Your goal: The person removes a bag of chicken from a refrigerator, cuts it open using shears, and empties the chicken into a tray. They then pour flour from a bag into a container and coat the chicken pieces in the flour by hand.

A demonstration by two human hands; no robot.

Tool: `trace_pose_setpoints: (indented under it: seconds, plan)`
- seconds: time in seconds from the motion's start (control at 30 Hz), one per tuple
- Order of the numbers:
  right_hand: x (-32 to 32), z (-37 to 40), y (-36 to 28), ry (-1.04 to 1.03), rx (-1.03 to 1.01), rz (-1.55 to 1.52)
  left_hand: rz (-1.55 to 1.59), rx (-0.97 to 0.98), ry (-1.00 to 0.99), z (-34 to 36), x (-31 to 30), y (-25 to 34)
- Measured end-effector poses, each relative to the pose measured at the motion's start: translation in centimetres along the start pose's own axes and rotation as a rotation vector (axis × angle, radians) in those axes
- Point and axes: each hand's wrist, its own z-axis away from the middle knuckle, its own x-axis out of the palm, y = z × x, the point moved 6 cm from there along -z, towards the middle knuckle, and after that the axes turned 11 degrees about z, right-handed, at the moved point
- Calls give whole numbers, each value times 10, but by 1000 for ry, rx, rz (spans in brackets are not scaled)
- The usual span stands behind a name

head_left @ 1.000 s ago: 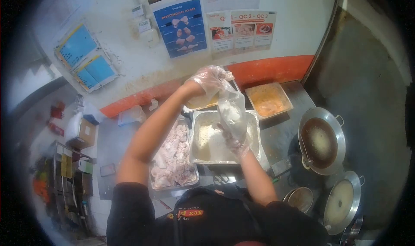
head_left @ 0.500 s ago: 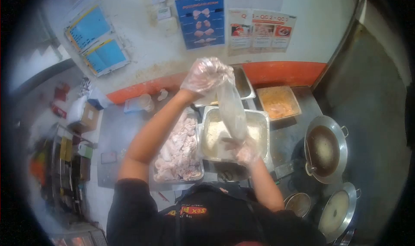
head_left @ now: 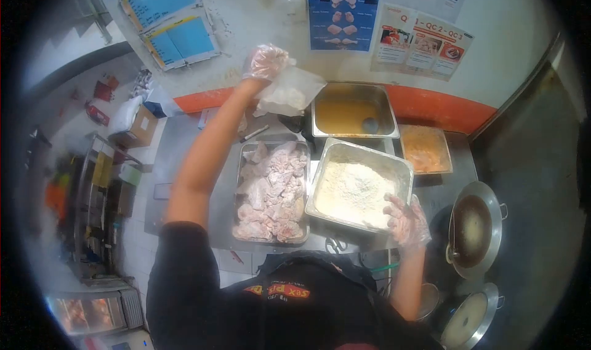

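Note:
My left hand, in a clear plastic glove, is closed on a translucent plastic bag above the back of the counter. White stuff shows in the bag's lower part. My right hand, also gloved, has its fingers spread at the right front corner of a metal tray of white flour. Left of that tray lies a metal tray of floured raw chicken pieces. Behind the flour stands a metal pan of yellowish liquid.
A container with orange contents stands at the back right. Two large woks, one of brown oil and one of paler liquid, are at the right. Scissors lie at the front edge. Posters hang on the wall.
My left hand has moved left with the bag, away from over the flour tray. My right hand has left the bag's lower end for the tray's corner. The view has shifted, and the flour tray is turned.

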Motion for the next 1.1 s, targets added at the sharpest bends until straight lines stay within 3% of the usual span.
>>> trace_pose_setpoints:
  seconds: [0.1, 0.2, 0.27, 0.37, 0.43, 0.5, 0.53, 0.57, 0.6, 0.63, 0.67, 0.73, 0.77, 0.83, 0.9, 0.97, 1.03, 1.1]
  plan:
    - [-11, 3, -3, 132, -16, -13, -119, -38, -21, 13, 24, -62]
    - [-11, 7, -3, 89, 35, 35, 41, -208, -80, 18, 36, -107]
    - [-15, 8, 0, 187, 10, 25, -93, -411, -96, 19, 42, -146]
    - [-7, 7, 4, 259, -43, 45, -148, -509, -210, 26, 56, -212]
    - [-12, 1, 14, 222, -6, 6, -206, -488, -161, 31, 69, -263]
    - [-7, -5, 17, 186, 25, -29, -259, -463, -107, 35, 75, -277]
    - [-1, -6, 17, 227, 9, 56, 313, -831, -141, 55, 86, -289]
    - [4, -7, 19, 263, -1, 145, 903, -1171, -148, 79, 96, -285]
    - [10, -12, 25, 266, 22, 150, 902, -1195, -139, 79, 82, -261]
    - [17, -16, 29, 243, 3, 186, 697, -1147, 24, 71, 53, -220]
    - [24, -22, 33, 215, -24, 218, 488, -1080, 176, 64, 22, -179]
    - [45, -36, 43, 156, 7, 282, 315, -708, 235, 63, -20, -104]
    - [63, -45, 50, 106, 11, 372, 307, -713, 235, 81, -24, -98]
    - [101, -65, 70, -5, -24, 558, 731, -249, 231, 109, -36, -67]
    - [149, -86, 90, -142, -103, 722, 741, -365, 403, 150, -35, -12]
    - [187, -100, 109, -225, -138, 792, 925, -342, 511, 198, -21, 20]
    - [216, -109, 131, -428, -286, 925, 969, -503, 557, 243, 0, 22]
    - [223, -116, 144, -420, -324, 951, 972, -711, 561, 279, 18, 13]
